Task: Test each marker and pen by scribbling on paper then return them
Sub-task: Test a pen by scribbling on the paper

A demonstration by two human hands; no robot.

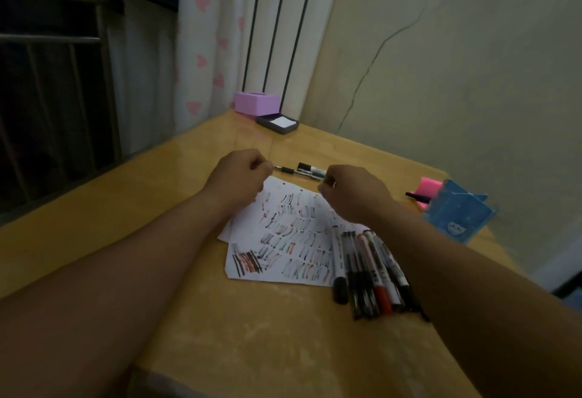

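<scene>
Room: dim, with a cracked pale wall to the right and a heart-print curtain and barred window to the left. A yellow wooden table (195, 319) carries everything.
Head view, far corner: a pink box (256, 103) stands with a dark tray of white slips (277, 123) just beside it.
Head view, right edge: a blue holder (459, 212) has pink sticky notes (430, 185) behind it and a stray pen (417, 197) lying on them.
Paper (283, 240): mid-table, crowded with black and red scribbles. A second sheet peeks out under its left side.
Tested row (368, 271): markers and pens lie side by side over the paper's near right corner, caps toward the near edge.
Pen (288, 170): it sits at the paper's far edge, spanning the gap between both hands.
Pen axis: it runs roughly from the table's left edge toward its right edge. The metal tip points at the left hand and the rear end at the right hand.
Left hand (242, 174): the fingers are curled tight at the tip end. I cannot tell whether they pinch the tip, a cap or nothing.
Right hand (349, 193): the fingers are curled round the pen's rear end, gripping it.
Spare marker (311, 169): black-capped, it lies on the table just behind the pen, nearly parallel to it.
Risk, ink: the bare tip sits against the left fingers, so a careless pull or push could mark the skin or jab it.
Risk, mix-up: the spare marker lies so near that setting the pen down beside it could blur which of the two has been tested.
Risk, row: the right forearm hangs over the tested row, and a sweep back could roll those pens toward the near edge.
</scene>
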